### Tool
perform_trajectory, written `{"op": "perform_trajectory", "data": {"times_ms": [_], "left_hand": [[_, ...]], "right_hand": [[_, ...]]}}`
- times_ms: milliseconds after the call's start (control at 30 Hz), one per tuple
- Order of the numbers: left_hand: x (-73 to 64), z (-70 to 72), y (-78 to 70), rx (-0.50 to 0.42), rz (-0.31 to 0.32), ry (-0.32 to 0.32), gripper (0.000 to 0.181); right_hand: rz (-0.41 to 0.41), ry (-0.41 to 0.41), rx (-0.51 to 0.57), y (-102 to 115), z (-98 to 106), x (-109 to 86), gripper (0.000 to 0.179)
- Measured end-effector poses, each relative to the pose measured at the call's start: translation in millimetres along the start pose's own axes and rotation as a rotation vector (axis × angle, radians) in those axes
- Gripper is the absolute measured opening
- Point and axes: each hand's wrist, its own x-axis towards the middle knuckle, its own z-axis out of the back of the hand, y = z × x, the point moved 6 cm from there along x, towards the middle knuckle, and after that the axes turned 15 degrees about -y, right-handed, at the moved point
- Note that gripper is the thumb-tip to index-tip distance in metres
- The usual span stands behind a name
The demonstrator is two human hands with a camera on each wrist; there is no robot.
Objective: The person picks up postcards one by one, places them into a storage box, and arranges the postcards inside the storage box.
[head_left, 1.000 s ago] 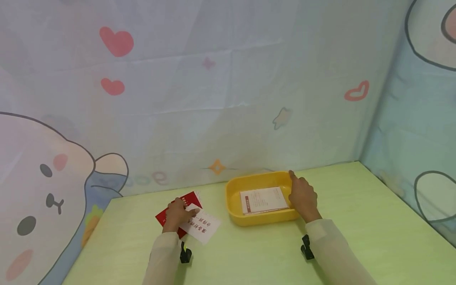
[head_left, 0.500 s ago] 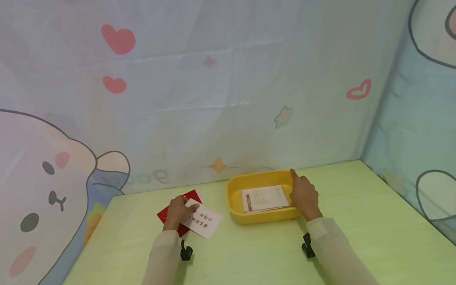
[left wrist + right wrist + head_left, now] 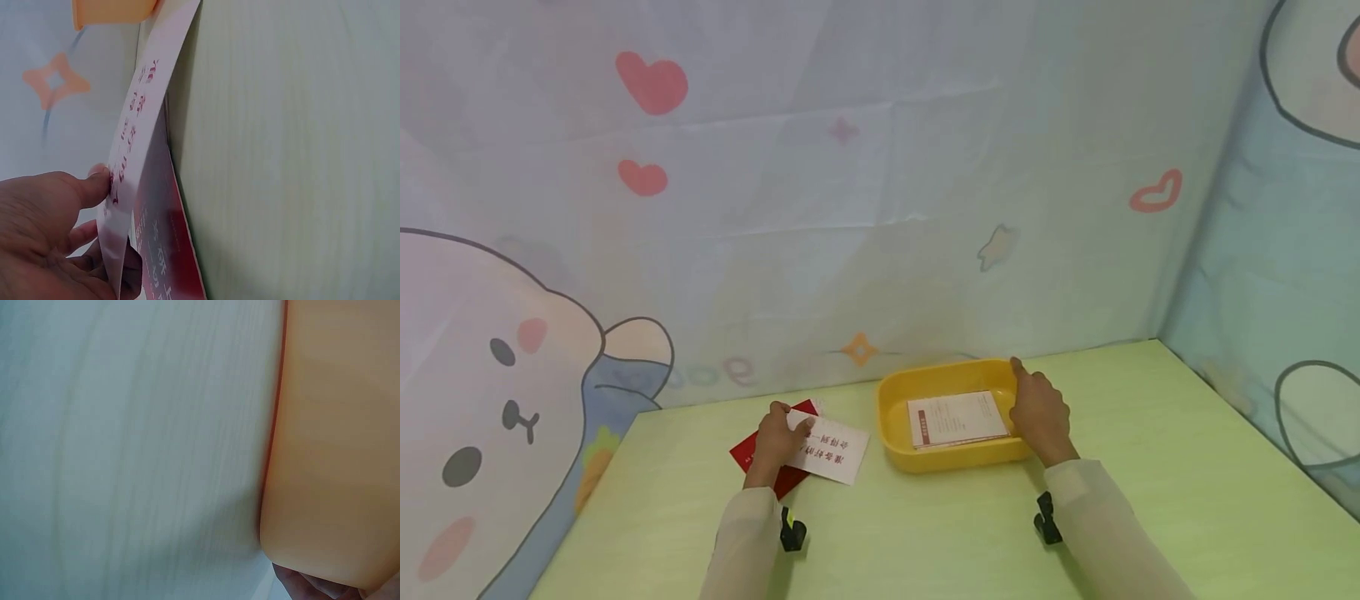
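My left hand (image 3: 777, 440) pinches a white card (image 3: 833, 450) printed with red characters. In the left wrist view the thumb presses the face of the card (image 3: 139, 119) and fingers curl behind it; it is tilted up off the table. Just beneath lies a red printed booklet or card (image 3: 743, 451), partly hidden by the hand and white card. My right hand (image 3: 1042, 417) grips the right end of a yellow plastic tray (image 3: 955, 461). Inside the tray lies a white printed sheet (image 3: 958, 418) with a red block at its left. In the right wrist view, only fingertips (image 3: 306, 589) show at the tray wall.
The pale green table (image 3: 917, 542) extends on all sides of the tray. A printed fabric backdrop (image 3: 820, 275) stands along the back edge, close behind the tray, and another hangs at the right. A black wrist camera (image 3: 792, 533) sits by the left sleeve.
The white card has lifted and turned in my left hand, its free end swinging slightly away from me. My right hand and the tray hold the same place.
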Motion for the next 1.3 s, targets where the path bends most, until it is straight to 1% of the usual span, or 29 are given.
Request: {"op": "perform_trajectory", "data": {"times_ms": [200, 267, 433, 533, 667, 867, 900, 1100, 1300], "left_hand": [[4.2, -3.9, 5.3, -0.013, 0.008, -0.014, 0.052], [5.7, -4.6, 7.2, -0.020, 0.002, -0.022, 0.053], [5.6, -3.4, 9.0, -0.058, 0.006, -0.048, 0.054], [4.5, -2.6, 9.1, -0.076, 0.032, -0.051, 0.056], [3.2, -0.3, 5.6, -0.112, 0.063, -0.059, 0.058], [4.0, 5.4, -4.4, -0.174, 0.091, -0.087, 0.057], [4.3, 5.9, -5.5, -0.183, 0.104, -0.089, 0.057], [4.3, 8.9, -11.9, -0.231, 0.168, -0.081, 0.059], [4.1, 7.7, -16.8, -0.246, 0.191, -0.057, 0.060]], "right_hand": [[0.004, -0.006, 0.007, -1.4, -1.3, 0.5, 0.073], [0.005, -0.007, 0.009, -0.3, -0.6, 0.0, 0.072], [0.004, -0.002, 0.013, 1.0, -0.1, -1.8, 0.072], [-0.002, 0.003, 0.008, 0.3, -0.8, -2.7, 0.073], [0.005, -0.006, 0.012, 0.0, -0.2, -2.2, 0.073], [0.019, -0.017, 0.018, 0.8, 2.1, -0.9, 0.072], [0.018, -0.016, 0.018, 0.8, 2.1, -0.9, 0.072], [0.021, -0.007, 0.023, 1.7, 2.9, -1.2, 0.072], [0.034, -0.016, 0.037, 1.4, 4.0, -1.2, 0.072]]}}
